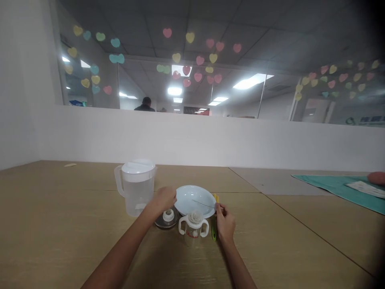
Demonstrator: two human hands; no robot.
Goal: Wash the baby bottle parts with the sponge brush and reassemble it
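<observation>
My left hand (164,199) is curled, fingers closed, just above a small round lid with a knob (167,218) on the wooden table (60,224). My right hand (225,222) pinches a thin wire-like stick (203,203) whose far end reaches over a pale blue bowl (195,199). In front of the bowl stands a small two-handled baby cup (194,226) with something white in its mouth. A yellow and green tool (214,224) lies beside my right hand. What the left hand's fingers hold is hidden.
A clear plastic pitcher with a white lid (136,185) stands left of the bowl. A teal mat (343,186) with a paper and a reddish object lies at the far right. A white partition wall with glass above runs behind the table; a person is beyond it.
</observation>
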